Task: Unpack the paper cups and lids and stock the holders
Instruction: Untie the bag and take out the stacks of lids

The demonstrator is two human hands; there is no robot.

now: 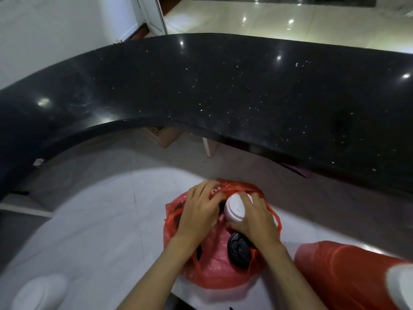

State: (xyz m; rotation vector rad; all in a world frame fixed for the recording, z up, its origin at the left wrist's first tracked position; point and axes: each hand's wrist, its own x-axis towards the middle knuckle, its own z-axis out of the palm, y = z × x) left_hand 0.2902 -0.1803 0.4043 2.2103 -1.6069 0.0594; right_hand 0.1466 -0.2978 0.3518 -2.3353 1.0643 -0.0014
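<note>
Head view, setting: a curved black stone counter (223, 86) flecked with pale specks arches across the upper half; below it lies a white worktop (100, 220), and a glossy tiled floor (290, 19) shows beyond the counter.
Red plastic bag: a translucent red plastic bag (214, 267) sits on the white worktop at lower centre, its mouth pulled open toward the counter.
White lids: a stack of white lids (234, 210) rises out of the bag's opening, top face turned up toward the camera.
Black lids: a black lid (238, 251) lies inside the bag just below the white stack; another dark round shape (198, 251) shows through the plastic beside the left wrist.
Left hand: the left hand (199, 211) lies palm down on the bag's left rim, fingers spread and pressing the plastic aside; it clasps nothing.
Right hand: the right hand (254, 220) wraps the white lid stack from the right, fingers curled over its far side and thumb underneath.
Second bag: another red bag (339, 276) lies at lower right, with something white (400, 285) at its end, too blurred to name.
Lower left: a blurred white rounded object (38, 291) sits on the worktop.
</note>
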